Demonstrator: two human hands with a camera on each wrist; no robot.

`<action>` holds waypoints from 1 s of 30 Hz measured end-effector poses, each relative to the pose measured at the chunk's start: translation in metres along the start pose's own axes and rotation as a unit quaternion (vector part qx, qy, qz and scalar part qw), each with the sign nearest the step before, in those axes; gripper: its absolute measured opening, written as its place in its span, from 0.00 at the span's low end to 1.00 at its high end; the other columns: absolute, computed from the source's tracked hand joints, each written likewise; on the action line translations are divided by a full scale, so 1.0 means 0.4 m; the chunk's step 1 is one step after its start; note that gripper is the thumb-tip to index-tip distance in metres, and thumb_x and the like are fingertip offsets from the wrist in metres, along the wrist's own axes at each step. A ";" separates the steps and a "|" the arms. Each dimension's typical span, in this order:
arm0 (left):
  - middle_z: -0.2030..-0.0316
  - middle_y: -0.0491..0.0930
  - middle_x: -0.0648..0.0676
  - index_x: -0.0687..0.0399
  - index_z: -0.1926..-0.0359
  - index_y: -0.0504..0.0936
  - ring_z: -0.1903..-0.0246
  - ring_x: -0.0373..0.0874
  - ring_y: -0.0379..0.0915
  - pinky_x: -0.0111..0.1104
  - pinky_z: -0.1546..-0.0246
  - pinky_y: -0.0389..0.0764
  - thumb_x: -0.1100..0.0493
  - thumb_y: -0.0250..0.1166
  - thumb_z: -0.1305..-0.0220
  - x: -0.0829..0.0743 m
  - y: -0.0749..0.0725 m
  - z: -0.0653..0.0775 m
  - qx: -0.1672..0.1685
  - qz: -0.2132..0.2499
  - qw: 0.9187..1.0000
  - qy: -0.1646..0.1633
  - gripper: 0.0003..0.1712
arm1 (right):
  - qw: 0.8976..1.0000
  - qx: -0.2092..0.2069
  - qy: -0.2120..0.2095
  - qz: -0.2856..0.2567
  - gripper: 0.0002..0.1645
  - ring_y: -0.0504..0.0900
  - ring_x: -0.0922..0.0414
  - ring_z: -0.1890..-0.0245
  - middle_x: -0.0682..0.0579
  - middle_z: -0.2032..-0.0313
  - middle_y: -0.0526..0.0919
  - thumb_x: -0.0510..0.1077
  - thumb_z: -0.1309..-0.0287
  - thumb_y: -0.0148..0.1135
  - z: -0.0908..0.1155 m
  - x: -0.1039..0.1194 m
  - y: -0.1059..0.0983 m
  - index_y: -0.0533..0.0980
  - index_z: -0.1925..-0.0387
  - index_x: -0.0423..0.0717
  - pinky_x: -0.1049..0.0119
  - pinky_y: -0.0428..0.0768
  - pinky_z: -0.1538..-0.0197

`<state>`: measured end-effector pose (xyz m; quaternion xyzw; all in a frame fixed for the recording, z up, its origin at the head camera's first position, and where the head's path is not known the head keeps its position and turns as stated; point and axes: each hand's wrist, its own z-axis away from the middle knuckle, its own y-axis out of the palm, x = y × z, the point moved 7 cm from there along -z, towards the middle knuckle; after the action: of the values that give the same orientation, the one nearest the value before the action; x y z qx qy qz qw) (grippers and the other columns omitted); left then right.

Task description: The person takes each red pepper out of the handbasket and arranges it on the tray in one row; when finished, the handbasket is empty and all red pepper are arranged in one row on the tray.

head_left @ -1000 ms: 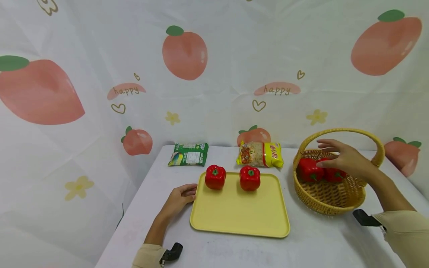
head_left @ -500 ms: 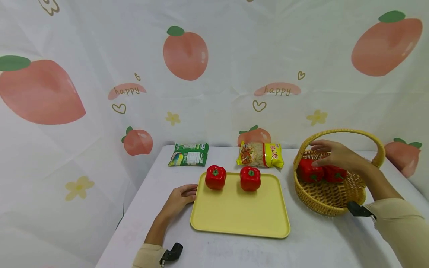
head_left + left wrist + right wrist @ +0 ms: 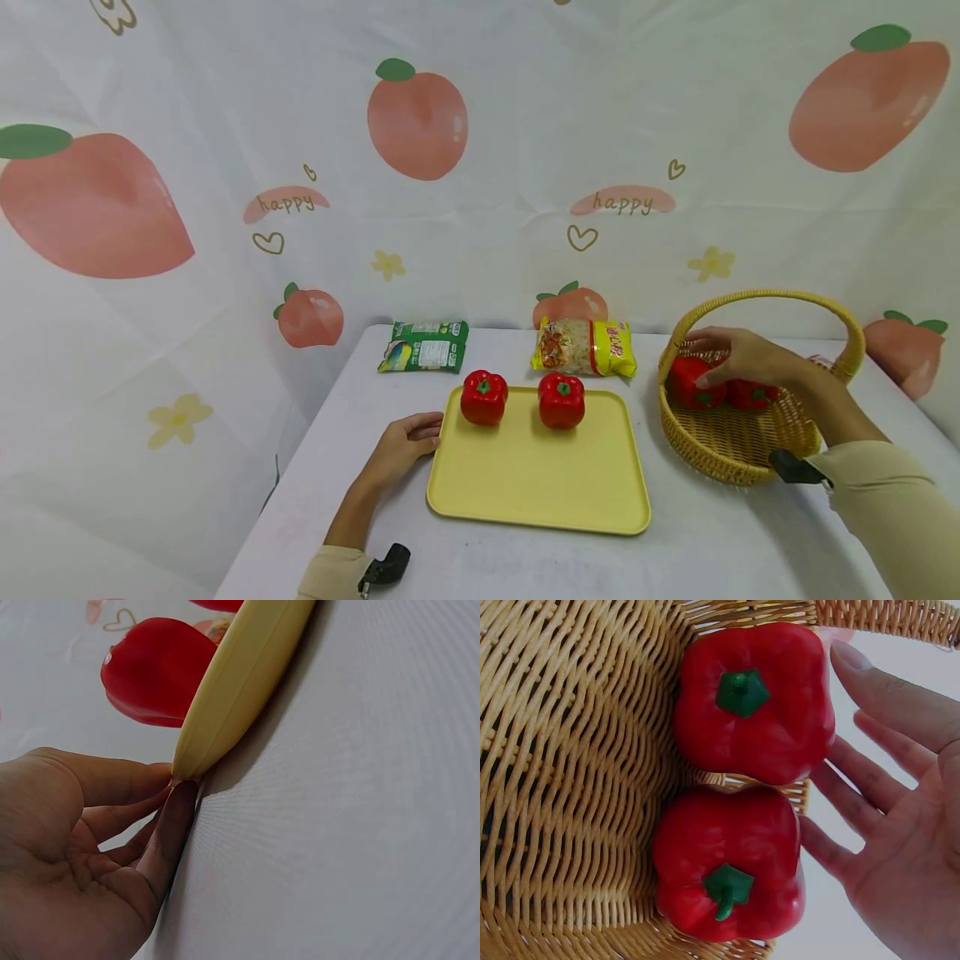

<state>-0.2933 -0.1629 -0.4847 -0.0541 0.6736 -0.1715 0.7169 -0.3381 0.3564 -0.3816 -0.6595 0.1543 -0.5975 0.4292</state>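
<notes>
At the left side of the yellow tray, my left hand pinches its edge between thumb and fingers, as the left wrist view shows. Two red bell peppers, one on the left and one on the right, stand near the tray's far edge. Inside the wicker basket two more lie side by side: a left one and a right one. My right hand reaches in under the handle, fingers spread behind these peppers, thumb tip right at the left one's side.
Behind the tray lie a green packet and a yellow packet. The basket's arched handle rises over my right forearm. A patterned cloth hangs behind the white table.
My right hand has moved left and lower in the basket, closer around the left pepper. My left hand and the tray stay in place.
</notes>
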 end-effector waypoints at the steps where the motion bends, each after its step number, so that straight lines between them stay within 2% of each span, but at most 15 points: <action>1: 0.43 0.87 0.59 0.65 0.33 0.80 0.42 0.52 0.83 0.38 0.42 0.86 0.68 0.66 0.28 0.000 0.000 0.000 0.000 -0.001 1.000 0.000 0.24 | 1.000 0.004 0.001 -0.001 0.46 0.70 0.23 0.32 0.23 0.34 0.74 0.43 0.41 0.77 0.000 -0.001 0.003 0.66 0.26 0.32 0.23 0.71 0.36; 6: 0.43 0.86 0.59 0.65 0.33 0.80 0.42 0.52 0.83 0.39 0.42 0.86 0.67 0.66 0.28 0.002 0.001 0.001 -0.001 -0.003 1.000 -0.001 0.23 | 1.000 0.024 0.008 -0.001 0.47 0.70 0.23 0.32 0.23 0.34 0.74 0.42 0.42 0.77 0.000 -0.007 0.012 0.66 0.26 0.33 0.26 0.73 0.36; 14: 0.42 0.86 0.60 0.66 0.33 0.79 0.41 0.53 0.83 0.37 0.42 0.85 0.68 0.65 0.27 0.001 0.002 0.001 0.001 -0.003 1.000 0.000 0.24 | 0.999 0.047 0.026 0.007 0.48 0.69 0.25 0.31 0.23 0.31 0.71 0.38 0.46 0.77 0.000 -0.007 0.020 0.66 0.26 0.30 0.27 0.71 0.32; 17: 0.42 0.86 0.61 0.66 0.32 0.79 0.40 0.53 0.83 0.35 0.42 0.85 0.68 0.64 0.27 0.002 0.002 0.001 0.002 -0.003 1.000 0.001 0.24 | 0.998 0.045 0.030 0.020 0.45 0.71 0.27 0.33 0.25 0.32 0.73 0.41 0.44 0.77 0.000 -0.009 0.018 0.70 0.29 0.31 0.31 0.74 0.34; 22: 0.42 0.86 0.60 0.66 0.32 0.79 0.40 0.53 0.83 0.37 0.41 0.85 0.67 0.65 0.27 0.001 0.001 0.002 0.002 -0.003 1.000 0.002 0.24 | 0.998 0.034 0.036 0.033 0.37 0.76 0.32 0.36 0.27 0.33 0.75 0.47 0.37 0.74 0.001 -0.018 0.013 0.76 0.32 0.34 0.38 0.79 0.38; 26: 0.42 0.86 0.60 0.66 0.33 0.79 0.41 0.53 0.83 0.38 0.41 0.85 0.67 0.65 0.27 0.000 0.000 0.002 0.001 -0.004 1.000 0.003 0.24 | 0.997 0.032 0.052 0.043 0.35 0.75 0.30 0.35 0.24 0.31 0.72 0.52 0.31 0.68 0.008 -0.024 0.008 0.76 0.32 0.35 0.33 0.80 0.39; 30: 0.42 0.86 0.59 0.65 0.33 0.80 0.41 0.53 0.83 0.39 0.40 0.85 0.67 0.65 0.27 0.001 0.000 0.002 -0.002 -0.006 1.000 0.003 0.24 | 0.996 0.032 0.058 0.055 0.35 0.74 0.27 0.35 0.25 0.33 0.75 0.54 0.29 0.64 0.015 -0.022 0.004 0.76 0.32 0.35 0.29 0.79 0.41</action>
<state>-0.2924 -0.1632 -0.4849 -0.0591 0.6754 -0.1746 0.7140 -0.3343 0.3641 -0.3881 -0.6004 0.1961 -0.6145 0.4727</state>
